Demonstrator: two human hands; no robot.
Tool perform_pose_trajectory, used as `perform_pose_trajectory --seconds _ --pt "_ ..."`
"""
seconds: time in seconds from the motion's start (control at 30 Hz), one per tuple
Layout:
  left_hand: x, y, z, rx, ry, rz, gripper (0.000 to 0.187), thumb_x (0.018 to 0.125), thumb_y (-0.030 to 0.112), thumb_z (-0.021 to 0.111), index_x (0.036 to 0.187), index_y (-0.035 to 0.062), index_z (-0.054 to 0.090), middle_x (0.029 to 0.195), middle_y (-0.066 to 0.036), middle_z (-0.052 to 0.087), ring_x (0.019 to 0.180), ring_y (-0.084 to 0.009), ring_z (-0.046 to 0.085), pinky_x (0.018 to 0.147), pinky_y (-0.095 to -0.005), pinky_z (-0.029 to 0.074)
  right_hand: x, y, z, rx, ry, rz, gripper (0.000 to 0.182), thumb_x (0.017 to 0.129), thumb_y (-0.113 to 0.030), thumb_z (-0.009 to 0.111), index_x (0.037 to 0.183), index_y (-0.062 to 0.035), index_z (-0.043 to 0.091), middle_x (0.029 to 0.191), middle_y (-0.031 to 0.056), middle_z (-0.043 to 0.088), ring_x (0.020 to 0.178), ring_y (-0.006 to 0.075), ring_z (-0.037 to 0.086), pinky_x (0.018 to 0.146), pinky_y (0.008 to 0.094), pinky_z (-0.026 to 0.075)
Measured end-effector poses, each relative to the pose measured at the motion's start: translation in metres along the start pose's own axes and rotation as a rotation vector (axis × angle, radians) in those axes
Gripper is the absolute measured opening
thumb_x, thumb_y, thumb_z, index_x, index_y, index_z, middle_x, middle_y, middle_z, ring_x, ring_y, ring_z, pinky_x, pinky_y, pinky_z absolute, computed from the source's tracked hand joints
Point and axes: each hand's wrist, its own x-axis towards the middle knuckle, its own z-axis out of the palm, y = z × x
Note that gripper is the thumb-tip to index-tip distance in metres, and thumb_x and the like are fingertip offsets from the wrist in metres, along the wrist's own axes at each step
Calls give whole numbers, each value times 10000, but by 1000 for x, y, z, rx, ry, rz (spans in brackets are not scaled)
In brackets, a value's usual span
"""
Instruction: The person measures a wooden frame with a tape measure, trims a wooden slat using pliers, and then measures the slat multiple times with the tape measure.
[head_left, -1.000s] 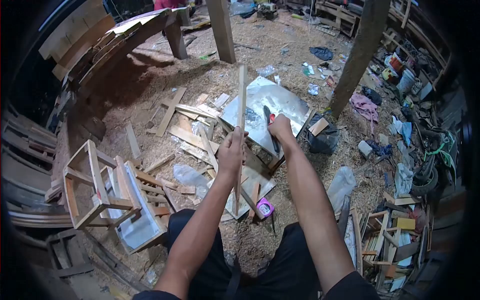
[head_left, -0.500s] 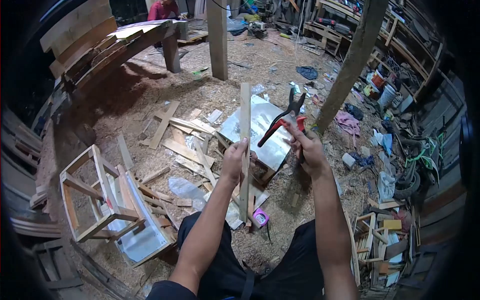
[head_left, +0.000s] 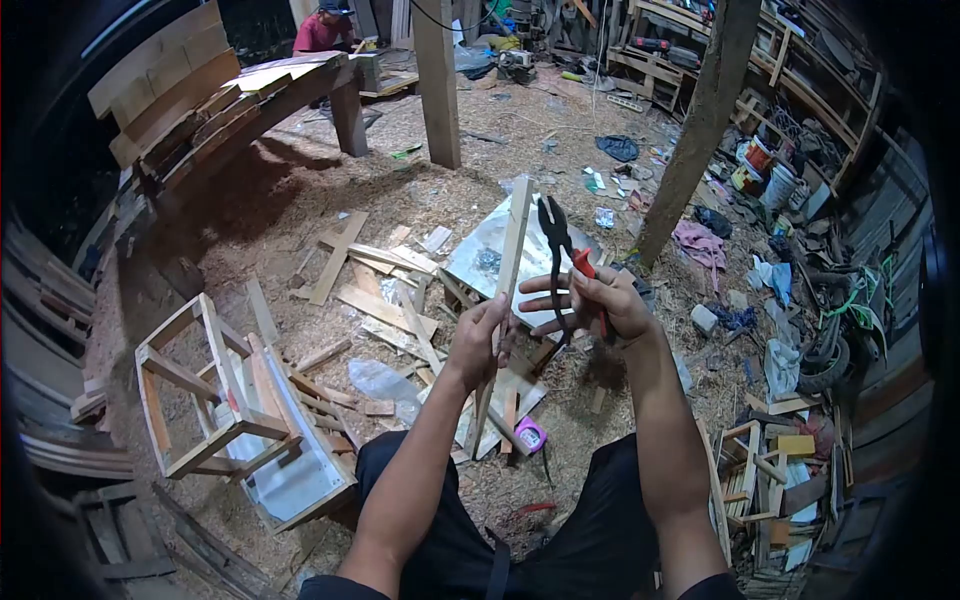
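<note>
My left hand (head_left: 478,343) is closed round a long, narrow wooden strip (head_left: 515,235), which stands tilted with its top leaning right. In my right hand (head_left: 612,302) is a pair of pliers (head_left: 556,232), jaws upward. The thumb presses on the pliers while several fingers stretch out to the left behind one handle. That handle looks dark and bare; the other has a red grip. A small stool-like piece with a metal-sheet top (head_left: 490,258) is behind the strip. Below the hands, a pink tape measure (head_left: 531,434) and a thin red piece (head_left: 537,507) lie on the ground.
Wood offcuts (head_left: 385,315) and a clear plastic bag (head_left: 383,384) lie on the shavings. A wooden frame with a metal panel (head_left: 300,490) is at left. Posts (head_left: 437,90) stand ahead; scrap wood (head_left: 765,480) is piled at right. Another person (head_left: 322,30) sits at the back.
The pliers have turned more upright and my right fingers have spread. One handle, red before, now looks bare, and a red piece shows on the ground. The wooden strip has tilted right.
</note>
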Motion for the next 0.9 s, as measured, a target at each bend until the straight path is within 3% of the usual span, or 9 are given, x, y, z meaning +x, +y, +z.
perform_pose_trajectory --seconds 0.1,0.3,0.37,0.5,0.53,0.57,0.63,0.67,0.9 --pt "-1 0 -4 82 -54 13 410 946 440 493 773 71 537 562 8 459 426 -77 425 382 -216 335 -2 5 -11 38 -25 50 309 983 -241 453 901 42 548 1268 309 477 1141 411 542 851 520 532" --pt "3 0 -3 120 -104 34 412 953 434 479 769 69 531 533 21 434 404 -70 408 369 -212 317 -11 6 -16 6 42 159 341 977 -276 475 1062 46 549 1171 255 545 1119 392 563 826 519 527" --pt "3 -3 -4 114 -118 26 409 953 430 478 769 69 531 530 26 431 399 -64 402 366 -207 312 -13 7 -19 24 -9 127 362 965 -303 476 1046 42 545 1281 301 466 1126 434 544 791 556 541" --pt "0 -3 -7 157 -126 15 395 956 418 477 772 74 533 522 40 426 385 -43 388 359 -190 301 -13 10 -27 47 -67 112 362 964 -303 475 1049 44 533 1160 264 527 1071 438 577 742 515 570" --pt "-1 -2 -7 171 -115 20 395 955 421 479 768 77 530 519 39 426 387 -41 391 360 -189 301 -15 6 -19 48 -14 121 322 964 -313 482 971 6 523 1027 203 572 933 348 650 635 399 587" --pt "0 1 -7 185 -104 28 396 955 424 480 764 80 527 515 39 427 389 -40 393 360 -188 301 -14 6 -22 48 -14 121 322 964 -313 482 971 6 523 1027 203 572 933 348 650 635 399 587" --pt "1 1 -10 224 -122 40 389 954 418 486 757 85 522 516 39 431 392 -35 395 363 -185 302 -13 3 -26 72 49 154 294 962 -329 496 880 -46 489 936 146 591 749 219 659 521 287 526" --pt "3 -2 -13 228 -116 45 383 954 413 491 755 86 520 515 41 427 393 -35 393 365 -185 305 -13 4 -23 5 127 159 282 965 -337 504 966 -56 526 891 74 621 622 138 608 455 232 446" --pt "9 -9 -12 249 -35 50 398 933 443 517 778 76 522 581 23 454 404 -48 416 351 -184 319 -1 8 -16 -190 317 205 294 938 -341 570 921 -49 549 795 20 602 567 88 548 443 228 407"
